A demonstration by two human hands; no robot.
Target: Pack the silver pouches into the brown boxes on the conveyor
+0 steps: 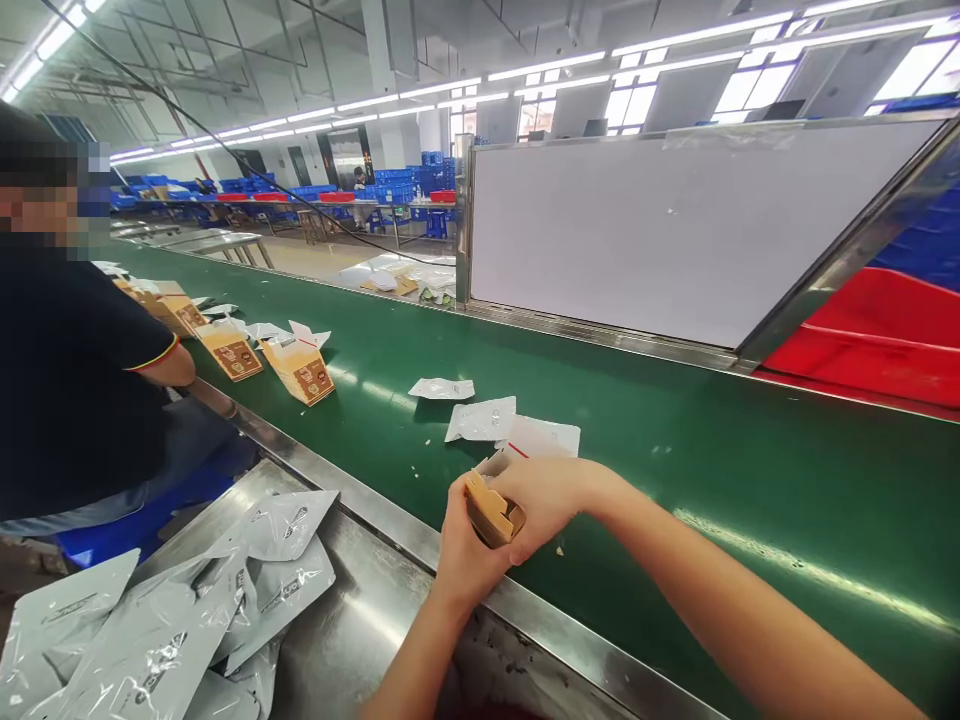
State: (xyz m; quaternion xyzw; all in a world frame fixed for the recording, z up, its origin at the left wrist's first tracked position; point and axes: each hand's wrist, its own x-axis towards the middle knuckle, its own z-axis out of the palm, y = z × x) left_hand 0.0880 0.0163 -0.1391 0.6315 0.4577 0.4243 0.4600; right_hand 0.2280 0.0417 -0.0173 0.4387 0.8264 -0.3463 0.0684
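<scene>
Head view, packing line, one item in hand: small brown carton, held over the near edge of the green conveyor belt, above the steel rail. Left hand wraps the carton from below, fingers closed round its body; right hand covers it from above, fingers pinching the open end, flap partly hidden. Risk noted: squeezing from both sides could crease the thin board or fold the flap askew. Just beyond the hands, white pouches lie loose on the belt; a sweeping wrist could push them off line. Grey foil pouches heaped on the steel tray, edges overhanging, liable to slide. Co-worker's arm at left, near upright printed cartons, well apart.
</scene>
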